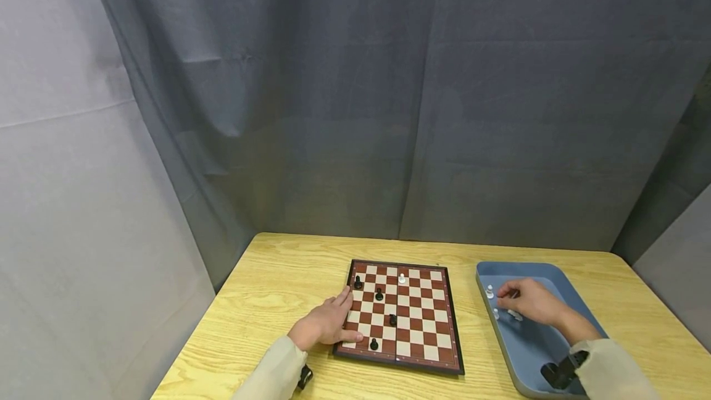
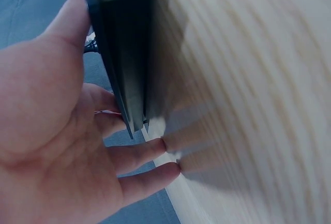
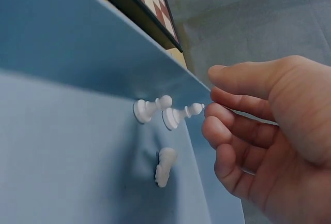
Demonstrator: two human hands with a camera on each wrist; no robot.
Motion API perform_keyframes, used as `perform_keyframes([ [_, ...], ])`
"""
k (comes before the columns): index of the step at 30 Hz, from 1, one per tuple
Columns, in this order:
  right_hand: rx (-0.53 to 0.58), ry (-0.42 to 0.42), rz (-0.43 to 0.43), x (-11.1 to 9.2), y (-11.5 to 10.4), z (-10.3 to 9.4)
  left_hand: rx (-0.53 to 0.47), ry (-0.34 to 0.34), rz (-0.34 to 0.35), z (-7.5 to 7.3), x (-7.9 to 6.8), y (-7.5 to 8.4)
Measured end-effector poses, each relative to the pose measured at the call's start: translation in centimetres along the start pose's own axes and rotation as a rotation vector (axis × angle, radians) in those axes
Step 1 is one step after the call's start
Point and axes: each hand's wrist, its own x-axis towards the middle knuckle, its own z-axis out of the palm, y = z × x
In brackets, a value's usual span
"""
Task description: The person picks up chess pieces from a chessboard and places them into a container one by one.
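My left hand rests at the left edge of the chessboard, its fingers straight and thumb over the near corner. In the left wrist view, two fingertips touch the table beside the board's dark side. My right hand hovers over the blue tray, fingers bent loosely and nothing seen between them. Its fingertips are right by the head of an upright white bishop. A white pawn stands beside that bishop, and a white knight lies on its side.
Several black pieces, one a black pawn, are spread over the board's left half. A white piece stands near its far edge. The wooden table runs back to a grey curtain. Raised walls surround the tray.
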Motion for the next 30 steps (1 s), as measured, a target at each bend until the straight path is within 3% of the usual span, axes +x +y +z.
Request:
perform_keyframes([
  [30,0.089,0.011,-0.112,3.0,-4.7,2.4,0.009,-0.021,0.003,0.0,0.4,0.3],
])
